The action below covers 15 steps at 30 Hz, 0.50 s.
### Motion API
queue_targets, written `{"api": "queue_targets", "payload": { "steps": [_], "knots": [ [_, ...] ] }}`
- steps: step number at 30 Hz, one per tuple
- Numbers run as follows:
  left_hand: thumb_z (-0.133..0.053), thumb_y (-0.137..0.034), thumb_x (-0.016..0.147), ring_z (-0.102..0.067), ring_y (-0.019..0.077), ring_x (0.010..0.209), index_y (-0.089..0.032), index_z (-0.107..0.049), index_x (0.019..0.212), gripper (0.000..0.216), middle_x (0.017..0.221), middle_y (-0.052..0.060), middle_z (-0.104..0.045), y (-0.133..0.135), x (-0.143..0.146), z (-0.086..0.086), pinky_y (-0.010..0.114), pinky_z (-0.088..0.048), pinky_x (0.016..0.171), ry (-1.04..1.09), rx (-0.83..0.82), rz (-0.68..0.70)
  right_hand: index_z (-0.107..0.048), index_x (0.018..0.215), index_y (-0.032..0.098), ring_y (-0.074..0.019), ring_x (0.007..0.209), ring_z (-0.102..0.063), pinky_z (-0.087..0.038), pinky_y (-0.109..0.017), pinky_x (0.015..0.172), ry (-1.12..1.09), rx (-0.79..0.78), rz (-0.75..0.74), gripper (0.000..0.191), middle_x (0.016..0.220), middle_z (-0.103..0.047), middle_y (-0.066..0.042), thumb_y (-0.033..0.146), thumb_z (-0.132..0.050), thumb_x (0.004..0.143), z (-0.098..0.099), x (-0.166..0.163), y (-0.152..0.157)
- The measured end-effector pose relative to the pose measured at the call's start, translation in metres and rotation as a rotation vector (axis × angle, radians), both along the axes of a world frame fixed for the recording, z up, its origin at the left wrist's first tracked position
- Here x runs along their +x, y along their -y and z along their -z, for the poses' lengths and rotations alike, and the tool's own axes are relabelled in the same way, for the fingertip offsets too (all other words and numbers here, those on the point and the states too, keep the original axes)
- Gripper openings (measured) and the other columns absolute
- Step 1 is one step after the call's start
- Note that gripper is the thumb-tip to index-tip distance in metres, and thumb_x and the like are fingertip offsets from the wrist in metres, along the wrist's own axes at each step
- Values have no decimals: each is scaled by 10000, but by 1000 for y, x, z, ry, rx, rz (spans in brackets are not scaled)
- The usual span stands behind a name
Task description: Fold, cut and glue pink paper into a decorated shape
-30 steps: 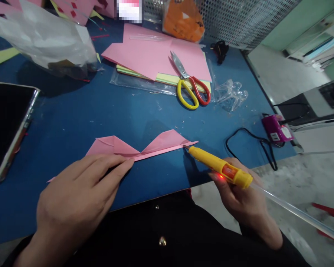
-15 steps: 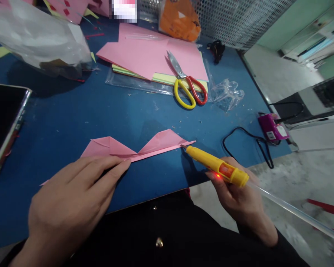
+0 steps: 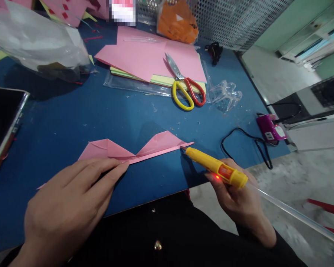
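Observation:
A folded pink paper (image 3: 161,144) with two raised peaks and a narrow strip along its near edge lies on the blue table. My left hand (image 3: 69,200) holds down its left part, thumb and fingers closed together at the strip; the paper under the hand is hidden. In my right hand (image 3: 236,196) is a yellow glue gun (image 3: 211,163), with a small red light glowing near the thumb. Its nozzle is at the strip close to the paper's right end. A clear glue stick (image 3: 295,213) runs out of the gun's back toward the lower right.
Scissors (image 3: 180,81) lie on a stack of pink paper (image 3: 147,55) farther back. To their right is crumpled clear plastic (image 3: 228,94). A purple power adapter (image 3: 269,128) with a black cord sits at the right edge. At left are a dark-screened device (image 3: 2,126) and plastic bag (image 3: 44,40).
The view has shifted very slightly. Both hands stay in place, and the glue gun's nozzle remains near the right end of the paper strip.

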<state>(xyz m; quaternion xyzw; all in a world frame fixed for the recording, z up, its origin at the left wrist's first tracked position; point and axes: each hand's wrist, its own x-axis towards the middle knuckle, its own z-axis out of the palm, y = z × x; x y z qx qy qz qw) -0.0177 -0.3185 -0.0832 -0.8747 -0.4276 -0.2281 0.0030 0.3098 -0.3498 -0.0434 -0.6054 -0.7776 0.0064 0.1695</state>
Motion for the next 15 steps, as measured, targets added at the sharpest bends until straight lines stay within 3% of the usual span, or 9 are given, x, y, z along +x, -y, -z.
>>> {"api": "queue_targets", "payload": {
  "steps": [15],
  "knots": [
    [-356,-311,1049,-676,288,993,-176,-705,1178,395,1140,70,-730,2,0,-2,460,-512,849,-3,-10,-11,-549,895,222,-158,621,-593,-410,-285,560,51,30,55,183,729,-626,1,371,-505,993,2,0,2]
  ]
}}
